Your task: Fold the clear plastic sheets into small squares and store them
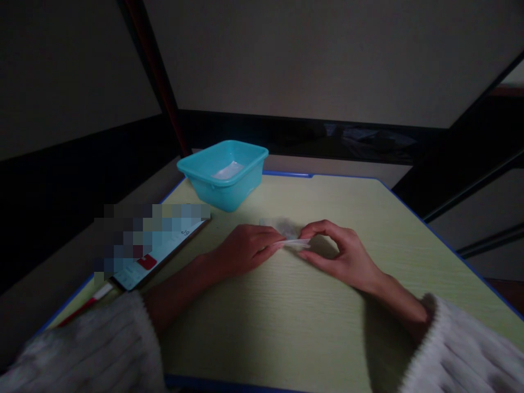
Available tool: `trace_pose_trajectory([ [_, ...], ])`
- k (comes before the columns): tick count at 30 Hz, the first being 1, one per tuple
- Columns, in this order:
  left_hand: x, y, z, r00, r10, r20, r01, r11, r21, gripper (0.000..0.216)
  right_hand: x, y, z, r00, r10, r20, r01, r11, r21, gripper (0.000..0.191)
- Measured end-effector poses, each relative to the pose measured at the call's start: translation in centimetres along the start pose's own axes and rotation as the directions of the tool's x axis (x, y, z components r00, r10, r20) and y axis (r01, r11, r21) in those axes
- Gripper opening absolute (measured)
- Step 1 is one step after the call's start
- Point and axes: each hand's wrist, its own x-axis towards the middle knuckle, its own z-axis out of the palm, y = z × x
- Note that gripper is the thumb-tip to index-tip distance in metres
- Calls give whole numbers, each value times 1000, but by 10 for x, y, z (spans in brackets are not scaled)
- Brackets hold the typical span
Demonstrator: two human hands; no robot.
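A thin, whitish see-through piece that looks like a small plastic bag (295,242) is held low over the table, seen nearly edge-on. My left hand (248,248) pinches its left end between thumb and fingers. At the other end, my right hand (341,254) curves its thumb and forefinger around the piece, one tip above and one below. Whether both tips press on it is hard to make out. Just behind the fingers lies a blurred clear patch (268,222), its outline unclear.
A turquoise plastic basket (241,191) stands at the back left with a whitish sheet (228,170) inside. A phone or tablet (164,256), partly pixelated, lies left of my left arm, near a red-and-white pen-like stick (92,299). The pale table (286,327) has a blue edge.
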Motion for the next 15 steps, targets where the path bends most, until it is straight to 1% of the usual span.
trace_pose_trajectory([
  [4, 2, 6, -3, 997, -68, 28, 68, 998, -6, 32, 0, -5, -1, 1000, 13, -29, -13, 1000, 8, 3],
  [7, 3, 11, -6, 993, -116, 23, 117, 993, -12, 37, 0, -10, -2, 999, 19, -47, -17, 999, 48, 5],
  [12, 6, 21, -11, 981, -192, 33, 195, 973, -125, 39, -2, -14, -4, 996, 34, -80, -25, 993, 114, 3],
  [15, 8, 27, -15, 971, -237, 28, 237, 941, -240, 37, -2, -17, -6, 989, 109, -95, -85, 971, 222, 6],
])
